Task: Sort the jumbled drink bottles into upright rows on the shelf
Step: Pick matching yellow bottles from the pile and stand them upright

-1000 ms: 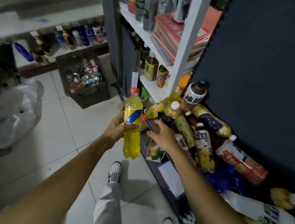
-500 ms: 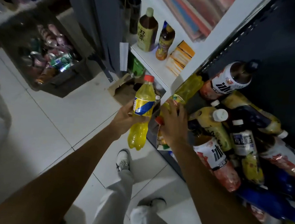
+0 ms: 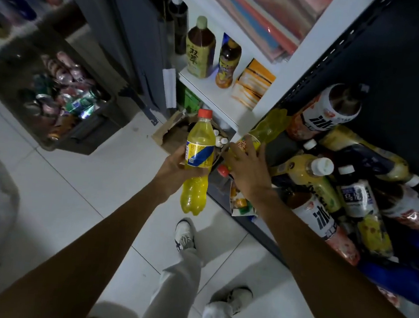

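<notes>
While left grip (image 3: 175,166) clasps yellow bottle (image 3: 197,168) | right grip (image 3: 246,172) spread on lying bottle (image 3: 264,133) | crate (image 3: 99,134): cans (image 3: 67,90)

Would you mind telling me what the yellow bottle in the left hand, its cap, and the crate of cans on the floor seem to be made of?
The yellow bottle looks like clear glossy plastic: the drink shows through and highlights glint on its lobed base. Its red cap seems matte opaque plastic. The crate appears dark, dull moulded plastic, though dim light leaves that open. The left hand holds the bottle at its label.
</notes>
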